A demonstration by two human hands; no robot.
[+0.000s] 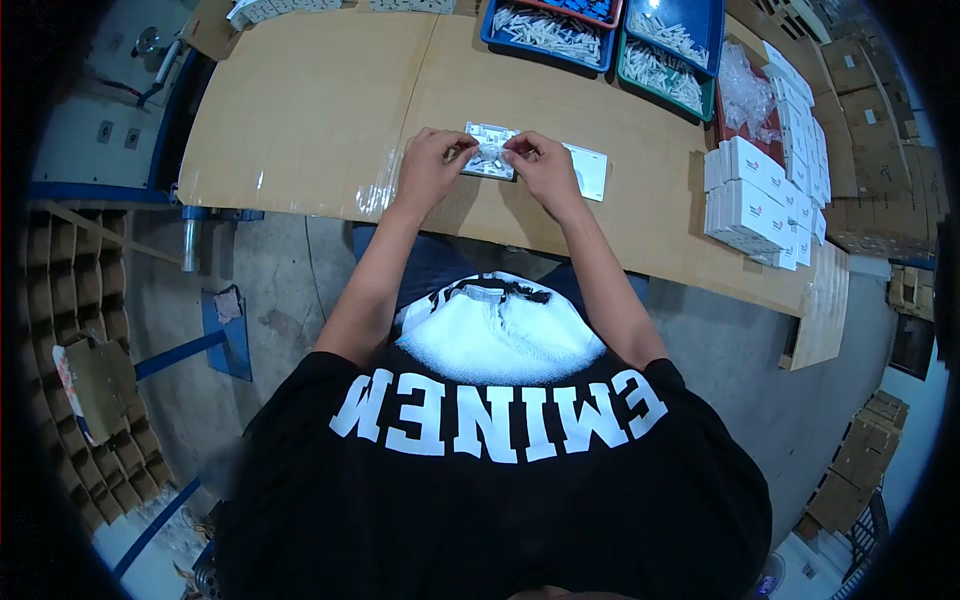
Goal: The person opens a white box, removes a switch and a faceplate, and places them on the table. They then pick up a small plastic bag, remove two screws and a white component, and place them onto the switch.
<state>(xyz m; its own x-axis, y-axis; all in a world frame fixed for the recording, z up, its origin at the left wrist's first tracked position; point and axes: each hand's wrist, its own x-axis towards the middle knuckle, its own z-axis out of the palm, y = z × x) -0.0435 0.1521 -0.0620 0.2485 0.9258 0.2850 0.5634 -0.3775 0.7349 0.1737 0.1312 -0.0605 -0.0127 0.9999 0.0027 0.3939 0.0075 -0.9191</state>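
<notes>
On the cardboard-covered table lies a small open white box or tray [492,132] with pale small parts inside. My left hand [432,165] is at its left side, thumb and fingertips pinched together. From the other side my right hand [544,172] reaches in, its fingertips closed the same way. Between the two sits a small whitish, partly see-through piece [490,155]; its kind is too small to make out, and the fingertips cover its ends. A flat white rectangular piece [590,172] lies beside my right hand, partly behind it.
Blue bins [548,35] and a green bin [665,78] full of small white parts stand at the far edge. Stacked white boxes [755,200] are at the right, near clear plastic bags [745,90]. Cardboard [300,110] covers the table.
</notes>
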